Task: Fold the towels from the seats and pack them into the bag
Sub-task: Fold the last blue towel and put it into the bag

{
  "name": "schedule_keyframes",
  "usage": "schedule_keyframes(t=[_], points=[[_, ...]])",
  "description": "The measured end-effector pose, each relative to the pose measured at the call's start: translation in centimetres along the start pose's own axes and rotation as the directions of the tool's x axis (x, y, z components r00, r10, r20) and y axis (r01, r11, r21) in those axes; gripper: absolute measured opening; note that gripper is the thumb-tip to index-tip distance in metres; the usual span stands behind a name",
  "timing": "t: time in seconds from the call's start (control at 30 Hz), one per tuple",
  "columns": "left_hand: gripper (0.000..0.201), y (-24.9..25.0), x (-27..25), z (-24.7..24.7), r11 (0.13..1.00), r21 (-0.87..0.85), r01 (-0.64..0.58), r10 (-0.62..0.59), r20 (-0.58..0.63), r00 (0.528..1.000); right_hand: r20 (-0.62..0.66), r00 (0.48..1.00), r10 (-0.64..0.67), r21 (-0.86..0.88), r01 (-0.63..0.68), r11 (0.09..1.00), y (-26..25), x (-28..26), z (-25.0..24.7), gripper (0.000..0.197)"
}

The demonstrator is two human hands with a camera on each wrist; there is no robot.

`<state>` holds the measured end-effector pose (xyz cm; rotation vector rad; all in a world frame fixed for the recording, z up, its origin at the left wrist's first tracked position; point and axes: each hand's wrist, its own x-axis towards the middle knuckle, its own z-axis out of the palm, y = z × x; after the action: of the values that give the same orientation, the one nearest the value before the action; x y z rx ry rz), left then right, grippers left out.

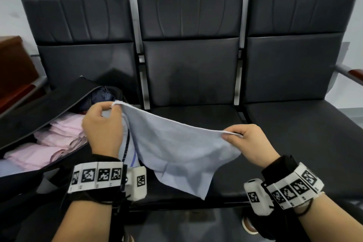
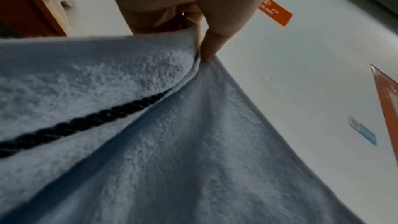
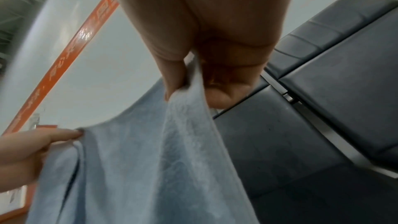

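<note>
A light blue towel [image 1: 176, 147] hangs in the air above the middle seat [image 1: 196, 116], stretched between both hands. My left hand [image 1: 102, 124] pinches its upper left corner, seen up close as the towel [image 2: 172, 142] under my left hand [image 2: 200, 40]. My right hand [image 1: 247, 141] pinches the top edge at the right; the right wrist view shows the towel [image 3: 150, 168] held by my right hand [image 3: 193, 81]. A dark cord [image 2: 86, 122] lies along the cloth. The black bag [image 1: 39, 112] lies unzipped on the left seat, with folded pink towels [image 1: 51, 143] inside.
Three black padded seats stand in a row against a pale wall; the right seat [image 1: 306, 127] holds nothing. A brown wooden cabinet [image 1: 13, 68] is at the far left. An armrest [image 1: 351, 74] juts out at the right end.
</note>
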<state>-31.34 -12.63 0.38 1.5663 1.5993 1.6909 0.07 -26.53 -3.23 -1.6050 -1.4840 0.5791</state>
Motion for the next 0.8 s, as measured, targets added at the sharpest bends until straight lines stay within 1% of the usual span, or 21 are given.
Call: schedule_keyframes(t=[0.07, 0.13, 0.2, 0.27, 0.3, 0.37, 0.43, 0.5, 0.53, 0.6, 0.67, 0.7, 0.73, 0.8], points=[[0.006, 1.1, -1.0, 1.3, 0.999, 0.002, -0.032, 0.032, 0.082, 0.996, 0.01, 1.0, -0.002, 0.128, 0.0, 0.992, -1.3, -0.1, 0.3, 0.019], [0.006, 2.1, -2.2, 2.9, 0.998, -0.012, -0.069, 0.07, 0.197, 0.978, 0.02, 0.999, -0.024, 0.224, 0.019, 0.974, -2.9, -0.2, 0.9, 0.025], [0.009, 2.9, -3.5, 4.4, 0.993, -0.047, -0.111, 0.12, 0.346, 0.931, 0.044, 0.996, -0.072, 0.287, 0.057, 0.956, -4.6, -0.3, 1.6, 0.025], [0.012, 3.4, -4.7, 5.3, 0.988, -0.069, -0.135, 0.152, 0.477, 0.866, 0.071, 0.991, -0.114, 0.388, 0.078, 0.918, -5.9, -0.4, 2.0, 0.021], [0.015, 3.4, -5.2, 5.5, 0.987, -0.076, -0.145, 0.163, 0.523, 0.837, 0.099, 0.988, -0.117, 0.452, 0.06, 0.89, -6.2, -0.3, 2.1, 0.02], [0.024, 3.2, -5.9, 5.6, 0.983, -0.081, -0.163, 0.179, 0.583, 0.793, 0.203, 0.976, -0.081, 0.526, -0.039, 0.849, -6.1, -0.3, 2.0, 0.025], [0.028, 2.8, -6.6, 5.3, 0.984, -0.077, -0.163, 0.175, 0.622, 0.763, 0.346, 0.937, -0.051, 0.466, -0.125, 0.876, -5.5, -0.4, 2.1, 0.038], [0.027, 2.3, -7.0, 4.7, 0.986, -0.077, -0.148, 0.162, 0.65, 0.742, 0.445, 0.894, -0.06, 0.365, -0.119, 0.923, -4.9, -0.7, 2.6, 0.05], [0.026, 2.1, -7.2, 4.5, 0.986, -0.083, -0.143, 0.162, 0.662, 0.731, 0.455, 0.888, -0.061, 0.322, -0.101, 0.941, -4.8, -0.9, 2.9, 0.048], [0.027, 1.9, -7.3, 4.0, 0.985, -0.097, -0.14, 0.168, 0.685, 0.709, 0.425, 0.904, -0.051, 0.272, -0.074, 0.959, -4.6, -1.1, 3.7, 0.031], [0.027, 1.9, -7.2, 3.5, 0.986, -0.099, -0.132, 0.164, 0.701, 0.694, 0.355, 0.933, -0.056, 0.253, -0.038, 0.967, -4.4, -1.0, 4.1, 0.013], [0.026, 1.9, -7.2, 3.3, 0.987, -0.1, -0.127, 0.16, 0.703, 0.693, 0.308, 0.949, -0.067, 0.25, -0.013, 0.968, -4.5, -0.9, 4.3, 0.007], [0.026, 2.0, -7.2, 3.2, 0.988, -0.104, -0.117, 0.156, 0.704, 0.692, 0.265, 0.961, -0.081, 0.247, 0.014, 0.969, -4.6, -0.8, 4.3, 0.007], [0.028, 2.0, -7.3, 2.9, 0.988, -0.123, -0.093, 0.153, 0.709, 0.689, 0.228, 0.967, -0.117, 0.225, 0.064, 0.972, -5.0, -0.6, 4.5, 0.009]])
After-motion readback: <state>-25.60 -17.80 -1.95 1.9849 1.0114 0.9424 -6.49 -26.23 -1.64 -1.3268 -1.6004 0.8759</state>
